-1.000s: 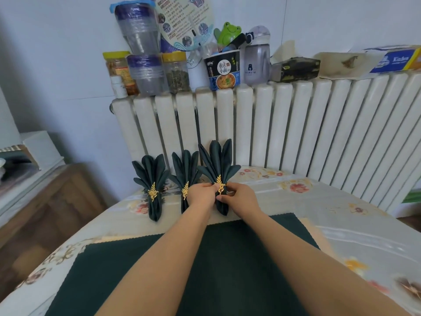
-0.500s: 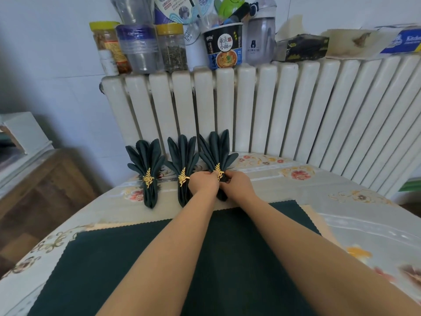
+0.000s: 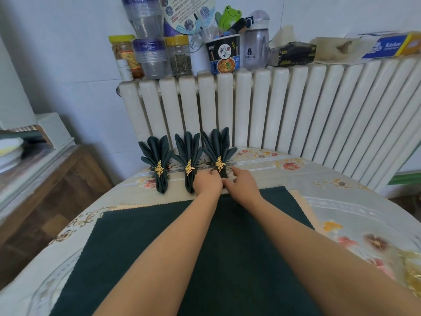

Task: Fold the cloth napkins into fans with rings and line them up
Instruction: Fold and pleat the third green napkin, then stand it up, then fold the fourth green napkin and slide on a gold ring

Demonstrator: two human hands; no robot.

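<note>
While I've got my left hand [image 3: 207,181] and right hand [image 3: 239,184] both pinching the stem of the third fan napkin [image 3: 218,149] at the far end of the counter [image 3: 319,179], the worry is crowding: it's touching the middle fan [image 3: 189,153], so a nudge could drag that one crooked or slip the gold ring [image 3: 219,164]. Readable stuff: box [image 3: 391,45] says "Kitchen", noodle cup [image 3: 224,56] has 重庆小面.

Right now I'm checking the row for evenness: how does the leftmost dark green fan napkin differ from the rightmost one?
The leftmost dark green fan napkin lies free, untouched; the rightmost dark green fan napkin has the left hand and right hand at its base. The leftmost's tail shows fully; the rightmost's is hidden by the hands. Both carry gold leaf rings and point toward the white radiator.
</note>
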